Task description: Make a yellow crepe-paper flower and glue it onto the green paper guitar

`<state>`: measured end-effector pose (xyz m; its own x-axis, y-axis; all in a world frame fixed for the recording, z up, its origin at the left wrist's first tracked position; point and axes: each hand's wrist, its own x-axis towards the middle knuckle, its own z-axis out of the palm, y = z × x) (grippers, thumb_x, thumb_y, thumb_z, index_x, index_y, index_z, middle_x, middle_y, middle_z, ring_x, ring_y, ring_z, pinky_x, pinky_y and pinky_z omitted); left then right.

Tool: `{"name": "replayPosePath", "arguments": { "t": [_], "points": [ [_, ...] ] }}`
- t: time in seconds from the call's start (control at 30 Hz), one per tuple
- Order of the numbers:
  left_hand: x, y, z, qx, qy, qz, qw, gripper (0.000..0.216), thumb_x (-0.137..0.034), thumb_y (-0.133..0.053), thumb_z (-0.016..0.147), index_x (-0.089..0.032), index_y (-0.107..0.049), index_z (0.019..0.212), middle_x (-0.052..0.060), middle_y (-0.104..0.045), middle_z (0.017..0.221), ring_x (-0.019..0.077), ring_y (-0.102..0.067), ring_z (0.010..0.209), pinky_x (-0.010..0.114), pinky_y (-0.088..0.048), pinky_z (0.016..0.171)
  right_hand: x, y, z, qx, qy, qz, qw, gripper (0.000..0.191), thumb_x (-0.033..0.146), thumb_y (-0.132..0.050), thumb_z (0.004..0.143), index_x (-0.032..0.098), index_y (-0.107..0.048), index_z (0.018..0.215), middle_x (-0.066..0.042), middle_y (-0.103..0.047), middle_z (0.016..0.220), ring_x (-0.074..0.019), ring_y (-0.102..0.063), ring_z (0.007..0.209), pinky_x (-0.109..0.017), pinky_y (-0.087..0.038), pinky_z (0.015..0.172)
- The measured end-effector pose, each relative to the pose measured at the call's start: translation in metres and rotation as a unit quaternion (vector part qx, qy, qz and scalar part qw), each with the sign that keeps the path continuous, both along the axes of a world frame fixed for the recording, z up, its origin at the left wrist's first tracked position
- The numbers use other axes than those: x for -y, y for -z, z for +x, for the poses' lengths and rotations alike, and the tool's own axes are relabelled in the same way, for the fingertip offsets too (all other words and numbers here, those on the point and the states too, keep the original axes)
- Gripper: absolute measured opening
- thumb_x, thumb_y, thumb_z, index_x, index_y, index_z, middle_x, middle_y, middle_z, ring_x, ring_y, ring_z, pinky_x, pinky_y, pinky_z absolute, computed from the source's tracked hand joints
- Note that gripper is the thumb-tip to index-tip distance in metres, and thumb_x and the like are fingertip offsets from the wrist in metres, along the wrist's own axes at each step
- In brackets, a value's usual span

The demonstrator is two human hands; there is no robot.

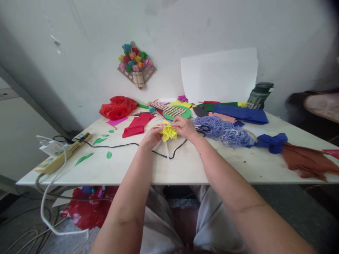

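Note:
A yellow crepe-paper flower (169, 132) with a thin white stem (167, 151) is held up over the middle of the table. My left hand (152, 136) pinches its left side, fingers closed. From the right, the closed fingers of my right hand (184, 127) press on the upper petals. A thin wooden stick (197, 126) shows beyond both hands, running level behind the flower; how it is gripped is hidden. Black-handled scissors (203, 129) lie just right of my right hand, beside a heap of purple yarn (225, 132).
Green paper leaves (99, 140), red paper (137, 125) and a black cable (119, 145) lie leftward, near a power strip (62, 155). Blue paper (239, 113), brown paper (308, 160) and a dark bottle (259, 95) are at right. A stick lattice (173, 110) lies behind.

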<state>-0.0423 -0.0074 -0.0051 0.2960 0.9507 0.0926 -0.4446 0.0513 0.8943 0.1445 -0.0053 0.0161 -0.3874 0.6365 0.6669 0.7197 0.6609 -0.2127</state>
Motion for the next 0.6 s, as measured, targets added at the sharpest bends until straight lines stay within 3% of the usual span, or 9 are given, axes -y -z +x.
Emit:
{"name": "replayPosePath", "arguments": {
  "t": [0.3, 0.6],
  "points": [
    [0.0008, -0.0012, 0.0035, -0.046, -0.042, 0.024, 0.998, 0.037, -0.020, -0.078, 0.054, -0.015, -0.064, 0.088, 0.001, -0.066, 0.073, 0.0124, -0.061, 0.060, 0.022, -0.045, 0.054, -0.0006, 0.0044, -0.0062, -0.015, -0.005, -0.012, 1.000, 0.021, 0.024, -0.056, 0.085, 0.025, -0.075, 0.092, -0.005, -0.067, 0.100, -0.0175, -0.060, 0.088, -0.027, -0.044, 0.070],
    [-0.0017, 0.0002, -0.0012, -0.021, -0.021, 0.024, 0.999, 0.033, -0.026, -0.071, 0.057, -0.015, -0.066, 0.088, 0.003, -0.067, 0.079, 0.0152, -0.062, 0.066, 0.027, -0.049, 0.060, -0.0034, 0.0073, -0.0064, -0.022, -0.010, -0.012, 1.000, 0.021, 0.024, -0.056, 0.085, 0.025, -0.075, 0.094, -0.005, -0.066, 0.099, -0.0175, -0.061, 0.088, -0.027, -0.045, 0.070]
  ]
}}
